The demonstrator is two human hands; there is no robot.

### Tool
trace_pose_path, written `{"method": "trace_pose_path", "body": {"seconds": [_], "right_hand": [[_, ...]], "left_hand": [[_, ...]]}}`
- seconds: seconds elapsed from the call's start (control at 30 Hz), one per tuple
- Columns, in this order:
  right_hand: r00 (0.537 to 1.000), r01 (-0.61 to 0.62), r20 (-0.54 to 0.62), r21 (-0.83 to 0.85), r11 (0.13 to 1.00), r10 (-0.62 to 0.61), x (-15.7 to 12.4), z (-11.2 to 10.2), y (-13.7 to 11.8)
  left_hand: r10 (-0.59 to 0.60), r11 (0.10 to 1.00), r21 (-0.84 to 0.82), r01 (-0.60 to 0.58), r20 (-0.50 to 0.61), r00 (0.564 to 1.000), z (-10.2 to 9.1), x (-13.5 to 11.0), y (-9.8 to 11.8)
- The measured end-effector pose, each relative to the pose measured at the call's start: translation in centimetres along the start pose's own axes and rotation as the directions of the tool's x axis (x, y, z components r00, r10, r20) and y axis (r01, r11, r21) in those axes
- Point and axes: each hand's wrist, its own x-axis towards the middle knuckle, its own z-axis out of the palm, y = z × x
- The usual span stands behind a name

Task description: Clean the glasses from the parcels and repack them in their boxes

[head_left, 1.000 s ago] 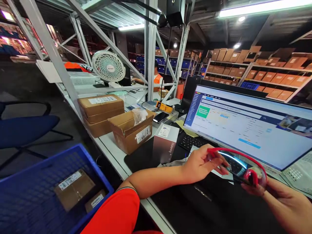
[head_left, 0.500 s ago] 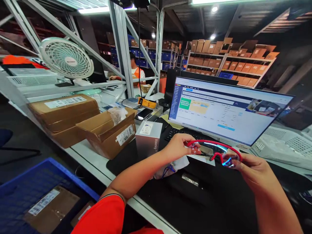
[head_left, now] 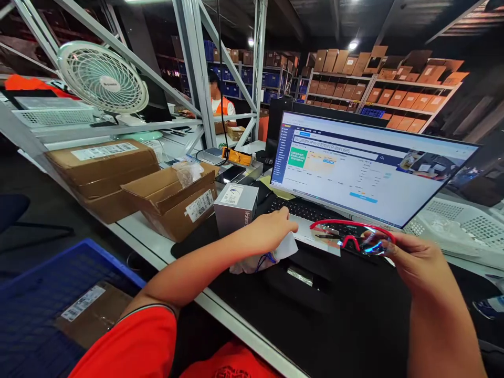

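My right hand is closed on one side of a pair of red-framed sunglasses with shiny mirrored lenses. The glasses hang in front of the keyboard and monitor, their other end free. My left hand is apart from them, over a light drawstring pouch with a blue cord. Its thumb and forefinger look apart, with nothing seen between them; the other fingers are partly hidden. Beside that wrist stands a silver box with a label on top. A small clear packet lies on the black mat.
Behind the hands are a keyboard and a lit monitor. To the left sit an open carton, a closed carton and a fan. A blue crate stands low left; a white basket is right. A person is beyond.
My left hand has let go of the sunglasses and moved left and slightly down towards the pouch. My right hand still holds them. The view has shifted a little.
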Motion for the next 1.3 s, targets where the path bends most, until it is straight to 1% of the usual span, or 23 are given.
{"method": "trace_pose_path", "body": {"seconds": [0.07,0.1,0.17,0.2,0.23,0.27,0.3,0.4,0.43,0.47,0.5,0.53,0.57,0.63,0.73,0.83,0.93,1.0,1.07,1.13,1.2,1.23,1.3], "right_hand": [[0.997,-0.009,0.072,0.035,0.999,0.007,0.2,0.4,0.4],[0.996,-0.015,0.092,0.057,0.998,0.01,0.3,0.7,0.5],[0.993,-0.03,0.114,0.108,0.994,0.017,0.4,1.5,0.7],[0.992,-0.041,0.124,0.134,0.99,0.024,0.5,2.0,0.7],[0.99,-0.058,0.138,0.16,0.985,0.036,0.5,2.6,0.8],[0.987,-0.08,0.155,0.188,0.979,0.051,0.6,3.2,0.9],[0.983,-0.103,0.17,0.216,0.971,0.066,0.5,3.8,1.0],[0.969,-0.183,0.215,0.276,0.944,0.125,0.2,5.9,1.4],[0.962,-0.207,0.234,0.277,0.938,0.143,0.0,6.6,1.5],[0.954,-0.228,0.255,0.266,0.937,0.159,-0.2,7.2,1.6],[0.946,-0.244,0.276,0.248,0.938,0.173,-0.4,7.7,1.6],[0.939,-0.252,0.292,0.226,0.941,0.181,-0.6,8.0,1.6],[0.936,-0.248,0.301,0.199,0.948,0.182,-0.8,8.3,1.5],[0.938,-0.207,0.307,0.128,0.97,0.16,-1.3,8.5,1.2],[0.935,-0.112,0.336,-0.022,0.993,0.113,-1.9,8.4,0.2],[0.92,-0.032,0.38,-0.169,0.985,0.095,-2.6,8.3,-0.9],[0.932,0.005,0.35,-0.255,0.967,0.088,-3.5,8.2,-1.4],[0.943,-0.02,0.316,-0.258,0.966,0.104,-4.2,8.3,-1.3],[0.945,-0.053,0.302,-0.237,0.97,0.125,-4.9,8.5,-1.1],[0.945,-0.068,0.296,-0.23,0.971,0.136,-5.4,8.4,-0.7],[0.953,-0.078,0.269,-0.231,0.97,0.141,-5.6,8.1,-0.4],[0.956,-0.093,0.253,-0.22,0.971,0.149,-5.6,7.9,-0.2],[0.954,-0.16,0.229,-0.155,0.975,0.193,-5.5,7.4,0.2]], "left_hand": [[-0.019,1.0,0.002,0.019,0.005,1.0,0.3,0.2,-0.5],[-0.027,1.0,-0.011,0.027,-0.015,1.0,0.5,0.0,-0.7],[-0.036,0.997,-0.066,0.029,-0.116,0.993,1.1,-1.0,-0.7],[-0.039,0.994,-0.105,0.019,-0.193,0.98,1.5,-1.8,-0.5],[-0.041,0.989,-0.147,-0.001,-0.279,0.959,2.0,-2.7,-0.3],[-0.045,0.982,-0.186,-0.026,-0.369,0.928,2.5,-3.7,0.0],[-0.051,0.975,-0.216,-0.056,-0.458,0.887,3.1,-4.6,0.3],[-0.082,0.961,-0.249,-0.122,-0.676,0.733,4.9,-6.8,1.2],[-0.093,0.959,-0.249,-0.132,-0.722,0.686,5.4,-7.3,1.3],[-0.098,0.959,-0.245,-0.14,-0.754,0.649,5.9,-7.7,1.4],[-0.1,0.96,-0.241,-0.144,-0.772,0.627,6.2,-8.0,1.4],[-0.102,0.96,-0.239,-0.143,-0.78,0.618,6.4,-8.3,1.4],[-0.104,0.961,-0.238,-0.139,-0.781,0.616,6.5,-8.5,1.3],[-0.101,0.963,-0.235,-0.131,-0.768,0.633,6.4,-8.7,1.0],[-0.05,0.953,-0.239,-0.186,-0.73,0.682,5.7,-8.7,0.7],[0.069,0.929,-0.226,-0.293,-0.671,0.738,4.7,-8.0,0.7],[0.222,0.913,-0.166,-0.372,-0.563,0.796,3.4,-6.9,1.2],[0.307,0.891,-0.143,-0.431,-0.51,0.804,2.3,-6.0,1.5],[0.385,0.853,-0.157,-0.498,-0.454,0.803,1.1,-5.0,1.8],[0.447,0.806,-0.225,-0.548,-0.376,0.812,-0.1,-4.0,2.0],[0.484,0.756,-0.327,-0.567,-0.303,0.821,-1.1,-3.0,2.2],[0.504,0.728,-0.373,-0.575,-0.278,0.818,-1.5,-2.7,2.2],[0.552,0.667,-0.443,-0.599,-0.246,0.797,-2.0,-2.1,2.2]]}}
